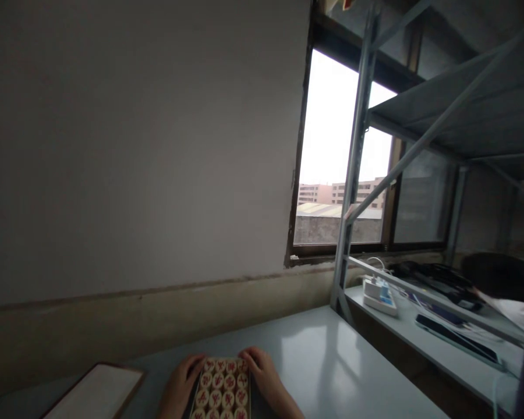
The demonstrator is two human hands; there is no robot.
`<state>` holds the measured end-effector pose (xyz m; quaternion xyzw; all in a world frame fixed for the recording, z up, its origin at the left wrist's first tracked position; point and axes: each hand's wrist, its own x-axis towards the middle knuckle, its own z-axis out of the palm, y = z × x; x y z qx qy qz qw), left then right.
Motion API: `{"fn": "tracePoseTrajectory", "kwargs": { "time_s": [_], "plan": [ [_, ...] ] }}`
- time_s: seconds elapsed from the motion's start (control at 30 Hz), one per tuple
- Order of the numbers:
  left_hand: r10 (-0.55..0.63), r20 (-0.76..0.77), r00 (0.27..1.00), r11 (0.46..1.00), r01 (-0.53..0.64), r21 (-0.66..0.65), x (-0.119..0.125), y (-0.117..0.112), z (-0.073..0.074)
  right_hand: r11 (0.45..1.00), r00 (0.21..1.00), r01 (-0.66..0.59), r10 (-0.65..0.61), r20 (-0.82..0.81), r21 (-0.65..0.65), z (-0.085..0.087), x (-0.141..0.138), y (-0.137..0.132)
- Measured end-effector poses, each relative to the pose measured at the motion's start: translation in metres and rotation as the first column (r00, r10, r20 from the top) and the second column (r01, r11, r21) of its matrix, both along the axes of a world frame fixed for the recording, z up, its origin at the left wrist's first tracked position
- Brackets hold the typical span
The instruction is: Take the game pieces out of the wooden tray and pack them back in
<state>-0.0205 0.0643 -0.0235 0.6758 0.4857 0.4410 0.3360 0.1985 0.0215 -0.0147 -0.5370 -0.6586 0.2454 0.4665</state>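
Note:
A box of Chinese chess pieces [223, 390] lies at the bottom middle of the head view, its near end cut off by the frame. Round cream discs with red characters fill it in rows. Along its left side, my left hand [184, 378] is closed on the edge near the far corner. My right hand [262, 371] grips the opposite side, fingers curled over the far right corner. Both thumbs lie close to the pieces. The undersides of the fingers are hidden.
The box is on a pale glossy table [305, 355] against the wall. A flat white board with a dark red rim [98, 391] lies at left. To the right, a metal shelf rack [351, 174] holds a power strip [379, 299] and a phone [458, 340], before a window [327, 128].

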Motion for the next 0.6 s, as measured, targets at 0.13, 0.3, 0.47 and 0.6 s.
{"fn": "tracePoseTrajectory", "kwargs": {
  "time_s": [0.13, 0.3, 0.47, 0.6],
  "plan": [
    [-0.034, -0.008, 0.999, 0.999, 0.033, -0.039, -0.002, 0.004, -0.004, 0.999, 0.998, -0.045, 0.044, 0.043, 0.011, 0.003, 0.004, -0.007],
    [-0.013, 0.0, 1.0, 0.996, 0.013, -0.083, -0.003, 0.007, -0.006, 0.992, 0.993, -0.118, 0.117, 0.019, 0.045, 0.01, 0.007, -0.017],
    [-0.038, -0.006, 0.999, 0.998, 0.038, -0.054, -0.002, 0.007, -0.008, 0.996, 0.989, -0.074, 0.067, 0.134, 0.046, 0.022, 0.003, -0.019],
    [-0.054, -0.025, 0.998, 0.997, 0.053, -0.047, -0.003, 0.006, -0.008, 0.99, 0.976, -0.026, -0.005, 0.219, 0.141, 0.032, -0.002, -0.023]
  ]
}}
